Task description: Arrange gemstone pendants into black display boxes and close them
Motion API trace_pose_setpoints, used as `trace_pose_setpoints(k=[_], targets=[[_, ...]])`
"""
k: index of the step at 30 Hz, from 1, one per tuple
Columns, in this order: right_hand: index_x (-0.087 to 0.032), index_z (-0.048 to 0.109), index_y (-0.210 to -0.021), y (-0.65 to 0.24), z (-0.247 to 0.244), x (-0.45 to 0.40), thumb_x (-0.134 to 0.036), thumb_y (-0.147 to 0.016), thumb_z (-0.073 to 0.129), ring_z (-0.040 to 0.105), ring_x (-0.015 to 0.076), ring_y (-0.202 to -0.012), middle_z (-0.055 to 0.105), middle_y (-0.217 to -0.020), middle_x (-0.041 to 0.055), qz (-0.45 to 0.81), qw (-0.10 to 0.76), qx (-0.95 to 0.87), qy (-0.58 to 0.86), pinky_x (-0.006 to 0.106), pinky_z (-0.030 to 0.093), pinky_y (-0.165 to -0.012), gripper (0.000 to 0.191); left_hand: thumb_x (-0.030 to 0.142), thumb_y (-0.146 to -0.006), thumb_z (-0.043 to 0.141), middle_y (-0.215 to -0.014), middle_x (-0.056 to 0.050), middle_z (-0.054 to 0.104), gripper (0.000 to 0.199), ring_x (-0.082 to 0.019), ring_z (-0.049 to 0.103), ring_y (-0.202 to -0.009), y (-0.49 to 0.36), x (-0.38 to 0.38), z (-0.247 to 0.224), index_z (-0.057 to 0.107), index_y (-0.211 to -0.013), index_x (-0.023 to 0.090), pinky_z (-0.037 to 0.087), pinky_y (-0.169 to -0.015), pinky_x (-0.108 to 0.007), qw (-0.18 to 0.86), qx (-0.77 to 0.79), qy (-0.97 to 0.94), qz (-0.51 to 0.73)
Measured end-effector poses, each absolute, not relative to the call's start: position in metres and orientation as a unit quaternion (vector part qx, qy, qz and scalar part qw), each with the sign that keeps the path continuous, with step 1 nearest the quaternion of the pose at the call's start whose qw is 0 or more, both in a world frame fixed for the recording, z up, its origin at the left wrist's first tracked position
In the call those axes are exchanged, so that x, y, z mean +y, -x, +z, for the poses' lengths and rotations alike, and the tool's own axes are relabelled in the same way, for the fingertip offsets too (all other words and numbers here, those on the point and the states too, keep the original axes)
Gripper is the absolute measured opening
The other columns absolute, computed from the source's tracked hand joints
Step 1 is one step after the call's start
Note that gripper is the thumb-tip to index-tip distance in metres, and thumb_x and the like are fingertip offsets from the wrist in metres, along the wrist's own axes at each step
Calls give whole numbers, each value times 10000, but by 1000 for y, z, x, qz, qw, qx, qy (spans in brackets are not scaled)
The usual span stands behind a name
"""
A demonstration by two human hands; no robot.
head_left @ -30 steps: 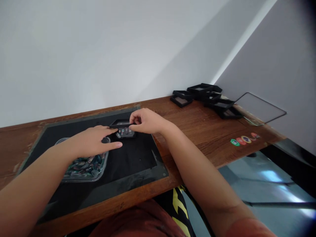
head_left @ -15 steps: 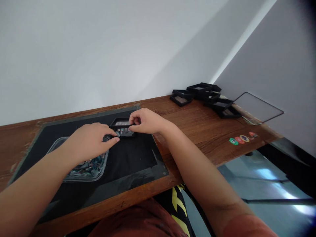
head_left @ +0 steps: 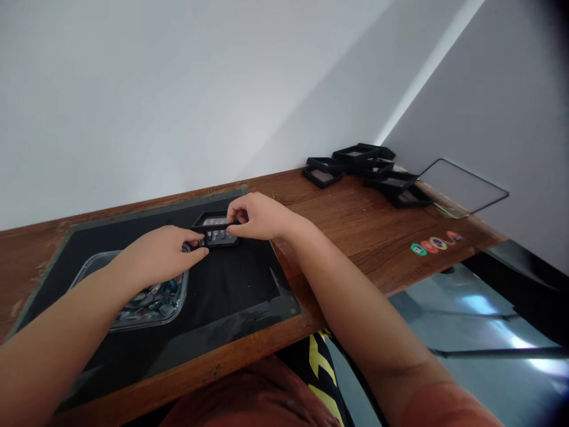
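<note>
— Hands first: what is each one doing?

— Right hand [head_left: 256,216], just above the middle of the frame, pinches the raised black lid [head_left: 208,222] of a small display box [head_left: 217,237] between thumb and fingertips. The lid stands tilted above the box's base, where a row of small stones shows.

— And the left hand?

— Left hand [head_left: 162,255], left of centre, is curled with its fingertips closed on something small and dark at the box's left edge. What exactly it grips is too small to tell.

— Where does the box sit?

— On the black mat [head_left: 231,284] that covers the left part of the wooden desk [head_left: 355,231], near the mat's far edge and a little left of the frame's centre.

— Anything close to the left hand?

— A clear plastic tray [head_left: 146,302] full of mixed coloured stones lies on the mat, partly under the left wrist, toward the lower left.

— What about the rest of the desk?

— A pile of black frame boxes [head_left: 364,169] lies in the upper right, near the wall corner, with a clear sheet [head_left: 462,187] just to its right. Four round coloured stickers [head_left: 433,244] sit in a row near the desk's right edge.
</note>
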State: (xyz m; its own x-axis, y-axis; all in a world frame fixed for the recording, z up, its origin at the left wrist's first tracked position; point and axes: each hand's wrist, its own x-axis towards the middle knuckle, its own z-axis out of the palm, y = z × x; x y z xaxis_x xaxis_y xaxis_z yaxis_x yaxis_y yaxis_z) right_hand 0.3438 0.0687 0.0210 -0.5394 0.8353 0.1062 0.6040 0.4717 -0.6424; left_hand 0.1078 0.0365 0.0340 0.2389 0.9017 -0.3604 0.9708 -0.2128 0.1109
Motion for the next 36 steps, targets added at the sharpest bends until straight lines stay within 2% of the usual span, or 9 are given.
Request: trace_pose_setpoints(k=[2,8,10,14,16,20,23,30,36], targets=[[-176,687,-794,-344,21,68,-230,-775,723,508,107,-641,605,-701,-31,280,209,-832,430,277,346,-641,68,692,-883,473,-910,-82,830,704,-294,736,-650,-109,37,36,722,-1363,242,529,-676,-406,175,618,-759,-110],[-171,702,-809,-343,21,68,-231,-780,727,516,112,-670,633,-735,-14,273,208,-833,434,278,344,-656,72,633,-879,500,-820,-65,823,589,-297,736,-631,-108,37,32,788,-1225,253,505,-608,-392,146,619,-768,-77],[-168,707,-815,-343,21,68,-234,-781,731,518,115,-681,636,-744,-9,271,208,-834,434,279,344,-659,78,625,-882,508,-911,-64,837,549,-305,761,-697,-106,38,29,801,-1189,275,526,-636,-395,149,618,-769,-62],[-166,707,-813,-344,21,68,-242,-784,737,511,114,-688,627,-740,-11,272,212,-834,431,279,335,-659,87,566,-871,554,-1189,-66,815,459,-348,776,-1039,-106,40,22,807,-1139,293,575,-840,-421,158,612,-774,-24],[-167,703,-808,-344,21,68,-244,-783,737,506,113,-684,619,-732,-15,274,213,-833,431,278,332,-658,87,511,-859,572,-1209,-82,809,451,-345,759,-1109,-106,42,20,798,-1166,270,573,-910,-428,168,611,-773,-20],[-170,701,-801,-344,22,67,-240,-780,738,504,111,-675,613,-722,-19,276,213,-835,426,274,337,-652,81,423,-843,591,-1151,-88,826,483,-313,769,-1087,-109,46,18,766,-1252,235,579,-935,-399,196,612,-766,-23],[-172,705,-804,-343,22,67,-258,-787,740,516,117,-696,627,-742,-10,273,210,-836,426,274,340,-656,94,408,-849,589,-1195,-91,814,441,-337,748,-1139,-110,48,19,785,-1207,240,564,-967,-440,177,613,-770,-26],[-169,702,-801,-343,20,67,-256,-784,739,511,116,-696,627,-743,-10,271,213,-839,421,269,339,-647,96,494,-879,566,-1244,-113,787,475,-390,721,-1149,-112,43,23,798,-1221,260,546,-979,-515,136,615,-776,-28],[-171,700,-802,-344,22,67,-267,-785,726,512,115,-693,631,-753,-10,271,211,-841,419,265,342,-644,101,502,-861,564,-1208,-104,797,462,-359,735,-1094,-112,41,22,815,-1165,262,559,-972,-459,120,623,-773,-16]])
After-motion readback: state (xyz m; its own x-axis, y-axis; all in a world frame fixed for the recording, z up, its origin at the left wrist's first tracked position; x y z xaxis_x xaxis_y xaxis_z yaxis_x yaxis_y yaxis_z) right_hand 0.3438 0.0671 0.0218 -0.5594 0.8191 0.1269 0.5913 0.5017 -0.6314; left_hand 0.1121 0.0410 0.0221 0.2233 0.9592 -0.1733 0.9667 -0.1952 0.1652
